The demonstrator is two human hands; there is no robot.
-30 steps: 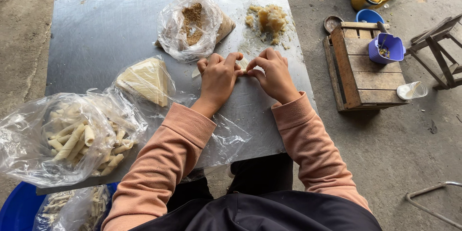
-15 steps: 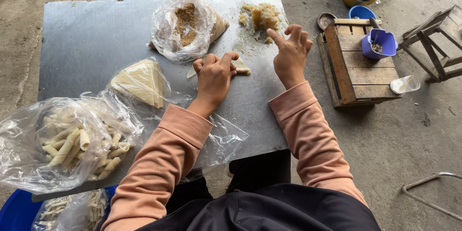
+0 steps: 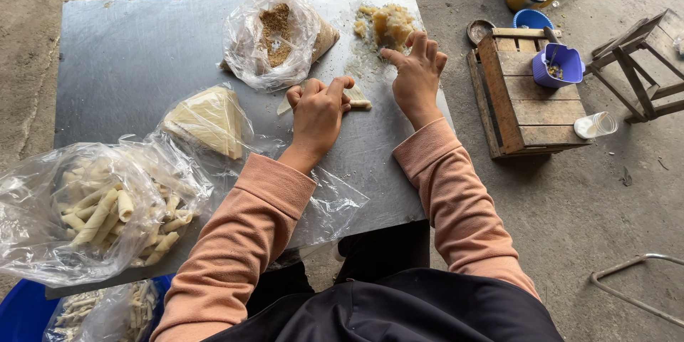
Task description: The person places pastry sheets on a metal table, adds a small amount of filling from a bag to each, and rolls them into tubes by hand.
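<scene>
A pale wrapper roll (image 3: 354, 99) lies on the grey metal surface (image 3: 128, 64), pinned under the curled fingers of the left hand (image 3: 319, 114). The right hand (image 3: 417, 75), fingers spread and holding nothing, reaches into a yellowish filling heap (image 3: 385, 25) just beyond it. Left of the hands sit a bag of crumbs (image 3: 274, 35), stacked wrappers (image 3: 206, 120) and a bag of finished rolls (image 3: 92, 210).
</scene>
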